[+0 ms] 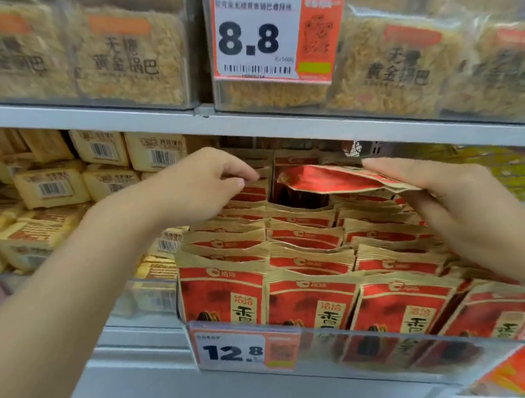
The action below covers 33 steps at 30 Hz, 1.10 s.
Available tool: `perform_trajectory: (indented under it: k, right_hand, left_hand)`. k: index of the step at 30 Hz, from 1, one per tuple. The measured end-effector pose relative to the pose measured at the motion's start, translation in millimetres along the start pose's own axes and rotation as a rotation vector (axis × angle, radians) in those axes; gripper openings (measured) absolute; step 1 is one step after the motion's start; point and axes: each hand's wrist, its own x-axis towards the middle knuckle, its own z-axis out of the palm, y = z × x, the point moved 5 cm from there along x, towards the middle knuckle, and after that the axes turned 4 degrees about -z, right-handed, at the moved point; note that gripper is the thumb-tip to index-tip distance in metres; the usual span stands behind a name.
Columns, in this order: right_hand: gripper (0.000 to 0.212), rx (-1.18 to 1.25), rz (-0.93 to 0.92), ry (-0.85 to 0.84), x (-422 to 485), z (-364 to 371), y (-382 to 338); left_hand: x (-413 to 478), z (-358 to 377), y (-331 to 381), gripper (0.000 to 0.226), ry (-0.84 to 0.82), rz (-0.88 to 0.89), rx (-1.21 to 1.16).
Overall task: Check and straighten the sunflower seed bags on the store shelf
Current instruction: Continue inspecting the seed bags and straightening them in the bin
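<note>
Centrally, in the head view, red-and-tan foil sunflower seed bags [301,254] stand upright in several columns inside a clear plastic shelf bin [417,343]. A white-and-orange price label reading 12.8 [234,349] is fixed to the bin's front left corner. A dark gap [299,198] is open near the rear of the middle column.

The right hand [444,196] pinches the right end of one lifted bag [327,179], thumb above and fingers below. The lifted bag lies nearly flat, directly above the gap.

The left hand [200,188] has curled fingers, with the tips at the top edges of the rear bags in the left column. Whether it grips one cannot be determined.

Pale yellow wrapped packs [50,187] occupy the shelf to the left. Clear packs of golden rice crust [126,58] and a price label reading 8.8 [262,42] occupy the grey metal shelf [143,118] above.
</note>
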Motion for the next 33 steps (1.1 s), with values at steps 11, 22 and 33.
perform_trajectory:
  k: [11,22,33]
  right_hand:
    - [0.039,-0.122,0.118,-0.189,47,21,-5]
    - [0.014,-0.159,0.257,-0.226,59,38,-4]
    - [0.049,-0.055,0.343,-0.574,103,72,26]
  left_hand:
    - [35,22,-6,0.046,-0.081,0.042,0.189]
    - [30,20,-8,0.042,-0.124,0.038,0.102]
    - [34,20,-11,0.041,0.045,0.066,0.041]
